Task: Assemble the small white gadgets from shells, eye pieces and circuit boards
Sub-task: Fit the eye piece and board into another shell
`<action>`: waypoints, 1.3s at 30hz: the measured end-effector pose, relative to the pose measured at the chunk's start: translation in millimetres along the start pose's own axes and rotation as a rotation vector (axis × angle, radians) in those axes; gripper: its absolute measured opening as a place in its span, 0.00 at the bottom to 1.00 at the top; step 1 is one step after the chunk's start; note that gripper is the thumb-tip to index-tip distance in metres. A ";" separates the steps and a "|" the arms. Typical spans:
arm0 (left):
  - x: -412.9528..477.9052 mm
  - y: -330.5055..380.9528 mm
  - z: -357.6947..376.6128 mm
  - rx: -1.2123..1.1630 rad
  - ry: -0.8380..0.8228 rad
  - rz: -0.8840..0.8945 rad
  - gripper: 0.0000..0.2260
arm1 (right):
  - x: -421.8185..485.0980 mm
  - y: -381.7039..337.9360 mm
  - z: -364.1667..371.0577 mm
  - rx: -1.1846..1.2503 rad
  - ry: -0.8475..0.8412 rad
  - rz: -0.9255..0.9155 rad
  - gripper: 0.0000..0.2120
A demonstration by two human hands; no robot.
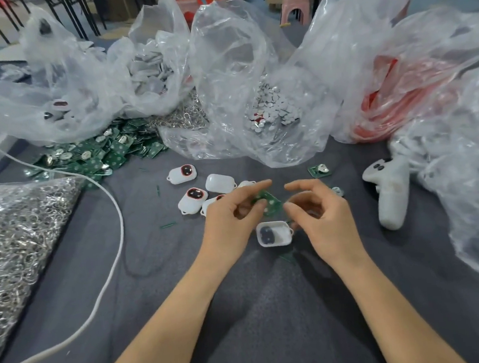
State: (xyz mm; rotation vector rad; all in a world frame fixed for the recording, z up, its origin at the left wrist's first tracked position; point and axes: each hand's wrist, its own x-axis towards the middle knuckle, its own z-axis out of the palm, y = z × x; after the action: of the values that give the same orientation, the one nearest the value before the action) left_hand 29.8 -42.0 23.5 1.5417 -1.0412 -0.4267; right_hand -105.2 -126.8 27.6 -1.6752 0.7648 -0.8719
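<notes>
At nine o'clock from the hands lies the rings bag (15, 244). The cable (113, 209) curves past it, not far from the left forearm. I think an arm that pulls back wide could catch the cable and drag it across the work.

At ten o'clock is the board pile (99, 153). At eleven o'clock, just beside the left hand (230, 219), lie the gadgets (193, 199). A careless knuckle could push them away.

The left hand pinches the left edge of the board (270, 203) with thumb and middle finger, and its index finger is stretched out. The board hangs tilted in the air between both hands.

At six o'clock under it lies the shell (274, 233), open side up, with the dark eye piece (267, 234) inside. No hand holds the shell. It looks light, so in my opinion it may slide or tip when the board is pressed in. A board that goes in crooked could also push the eye piece out of its seat.

The right hand (322, 217) seems to pinch the right edge of the board with the thumb and curled fingers, index finger out, but blur hides the contact. If both hands bend too hard, the thin board may crack or spring away.

At one o'clock lies a spare board (319, 171), and at three o'clock a controller (390, 194).
</notes>
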 end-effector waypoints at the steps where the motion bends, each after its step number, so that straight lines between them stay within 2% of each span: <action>1: 0.3 -0.6 -0.9 0.045 0.006 0.027 0.18 | 0.2 0.2 -0.8 -0.015 -0.001 -0.009 0.13; 7: 2.1 -1.7 2.0 -0.027 0.060 0.039 0.16 | 6.0 -2.1 5.5 -0.138 -0.060 -0.082 0.20; 9: 2.9 -3.4 2.6 0.016 0.113 0.056 0.16 | 7.2 -3.1 9.3 -0.170 -0.001 -0.089 0.17; 12: 3.3 -6.2 2.4 0.061 0.163 0.094 0.15 | 9.7 -8.9 14.8 -0.004 0.022 0.024 0.07; 18: 4.1 -7.0 2.3 0.120 0.049 0.233 0.11 | 34.5 -17.8 19.3 -0.017 -0.035 0.175 0.07; 20: 4.7 -7.4 0.2 0.123 0.059 0.210 0.10 | 49.0 -19.3 11.0 -0.088 -0.012 0.207 0.07; 22: 4.1 -8.0 -2.6 0.119 0.035 0.124 0.09 | 66.5 -21.0 -4.3 -0.274 -0.026 0.247 0.06; 24: 2.8 -9.2 -4.7 0.161 -0.059 0.070 0.07 | 80.5 -22.8 -18.0 -0.458 -0.141 0.312 0.05; 27: 0.8 -10.1 -5.0 0.289 -0.217 0.128 0.07 | 90.9 -23.2 -22.5 -0.617 -0.348 0.414 0.04; 31: 0.0 -8.9 -7.3 0.341 -0.312 0.173 0.10 | 96.1 -24.1 -15.8 -0.713 -0.389 0.406 0.12; 39: 2.0 -10.7 -8.9 0.337 -0.364 0.155 0.09 | 99.5 -39.7 -9.1 -0.860 -0.500 0.424 0.16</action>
State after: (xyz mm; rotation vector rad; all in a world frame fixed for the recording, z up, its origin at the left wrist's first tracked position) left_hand 41.6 -39.0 16.5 1.6991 -1.5688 -0.4501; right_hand -57.6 -204.2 85.1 -2.2074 1.1599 0.2396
